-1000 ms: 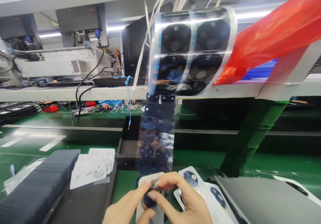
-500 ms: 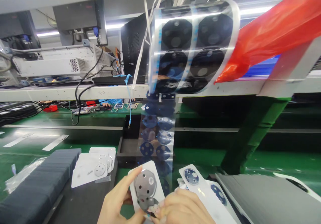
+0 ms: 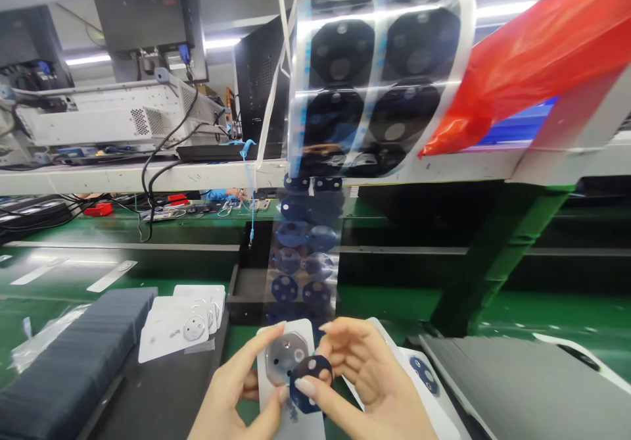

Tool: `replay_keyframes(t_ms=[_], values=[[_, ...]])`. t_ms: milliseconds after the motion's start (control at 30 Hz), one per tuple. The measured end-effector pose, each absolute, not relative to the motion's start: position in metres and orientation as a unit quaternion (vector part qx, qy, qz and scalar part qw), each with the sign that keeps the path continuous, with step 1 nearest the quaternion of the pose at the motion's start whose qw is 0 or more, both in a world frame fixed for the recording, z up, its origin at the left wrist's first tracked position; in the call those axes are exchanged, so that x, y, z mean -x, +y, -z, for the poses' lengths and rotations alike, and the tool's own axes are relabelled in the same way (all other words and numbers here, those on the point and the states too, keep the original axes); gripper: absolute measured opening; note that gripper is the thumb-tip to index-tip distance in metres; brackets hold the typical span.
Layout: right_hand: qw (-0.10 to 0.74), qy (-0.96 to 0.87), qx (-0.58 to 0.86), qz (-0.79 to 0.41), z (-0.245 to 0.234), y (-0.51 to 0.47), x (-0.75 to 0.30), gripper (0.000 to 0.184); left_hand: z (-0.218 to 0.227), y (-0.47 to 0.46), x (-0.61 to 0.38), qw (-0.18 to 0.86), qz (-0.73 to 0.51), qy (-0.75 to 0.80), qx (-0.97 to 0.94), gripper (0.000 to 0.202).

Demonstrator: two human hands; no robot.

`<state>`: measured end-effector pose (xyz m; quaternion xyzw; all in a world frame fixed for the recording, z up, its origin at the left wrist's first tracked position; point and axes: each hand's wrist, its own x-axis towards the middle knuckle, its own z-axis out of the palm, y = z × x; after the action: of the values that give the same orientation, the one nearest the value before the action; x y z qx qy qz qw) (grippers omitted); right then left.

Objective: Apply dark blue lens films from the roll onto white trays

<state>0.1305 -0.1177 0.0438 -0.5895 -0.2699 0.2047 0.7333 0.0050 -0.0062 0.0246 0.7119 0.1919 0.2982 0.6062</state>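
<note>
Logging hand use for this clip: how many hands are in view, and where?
2. The left hand holds a white cover at bottom centre; the right hand, beside it, pinches a dark sticker over the cover. No other hands clearly show.

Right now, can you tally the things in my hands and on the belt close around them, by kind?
White phone back cover held in the left hand: 1
Dark blue lens film pinched in the right hand fingers: 1
White covers already filmed, lying right of the hands: 2 visible
Fanned pile of bare white covers on the left: 1
Hanging film strip: 1
Total: 6
</note>
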Motion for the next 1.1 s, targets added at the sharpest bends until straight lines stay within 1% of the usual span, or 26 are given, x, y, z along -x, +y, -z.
replay_keyframes(t_ms=[167, 267, 433, 667, 833, 967, 1100], values=[[0.72, -0.287, 0.596, -0.211, -0.0396, -0.1157, -0.1275, 0.035, -0.0209, -0.009, -0.0064, 0.611, -0.298, 0.143, -0.719, 0.058], [0.707, -0.3, 0.61, -0.196, -0.0386, -0.1164, -0.1266, 0.033, -0.0203, -0.0097, -0.0054, 0.608, -0.305, 0.14, -0.719, 0.058], [0.709, -0.296, 0.61, -0.194, -0.0379, -0.1163, -0.1257, 0.031, -0.0228, -0.0101, -0.0039, 0.619, -0.301, 0.119, -0.715, 0.061], [0.717, -0.298, 0.603, -0.182, -0.0372, -0.1152, -0.1231, 0.037, -0.0231, -0.0114, -0.0028, 0.608, -0.304, 0.116, -0.724, 0.058], [0.711, -0.306, 0.607, -0.179, -0.0374, -0.1155, -0.123, 0.037, -0.0221, -0.0126, -0.0023, 0.597, -0.31, 0.121, -0.73, 0.056], [0.707, -0.304, 0.614, -0.173, -0.0379, -0.1159, -0.1234, 0.036, -0.0214, -0.014, -0.0019, 0.601, -0.311, 0.124, -0.726, 0.058], [0.713, -0.298, 0.612, -0.169, -0.0386, -0.1156, -0.1227, 0.036, -0.0208, -0.0148, -0.0012, 0.59, -0.299, 0.144, -0.736, 0.055]])
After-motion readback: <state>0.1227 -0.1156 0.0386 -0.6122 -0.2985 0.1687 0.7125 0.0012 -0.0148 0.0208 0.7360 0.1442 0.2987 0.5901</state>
